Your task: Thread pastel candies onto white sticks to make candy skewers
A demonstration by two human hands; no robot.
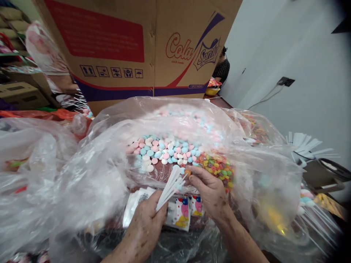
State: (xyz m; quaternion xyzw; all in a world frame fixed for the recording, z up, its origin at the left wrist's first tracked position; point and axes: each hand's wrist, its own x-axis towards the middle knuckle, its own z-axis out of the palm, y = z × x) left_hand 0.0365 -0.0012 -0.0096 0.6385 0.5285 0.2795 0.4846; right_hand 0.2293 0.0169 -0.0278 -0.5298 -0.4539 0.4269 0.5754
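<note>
My left hand (150, 213) is closed around a bundle of white lollipop sticks (170, 188), which fan up and to the right. A pale blue candy shows near their far ends. With thumb and fingertips, my right hand (210, 188) pinches a small orange ring gummy (187, 172) at the stick tips. Beyond the hands spreads a pile of pink, blue and white round candies (164, 149). Multicoloured ring gummies (218, 166) lie just past my right hand. Under the hands are small printed packets (179, 213), partly covered by the left hand.
A big cardboard box (153, 47) rises behind the candy. Clear plastic bags (104, 175) surround the pile. Finished-looking candy sticks (315, 208) and bare white sticks (304, 144) are at the right. One person (49, 58) is at the far left, another (222, 67) behind the box.
</note>
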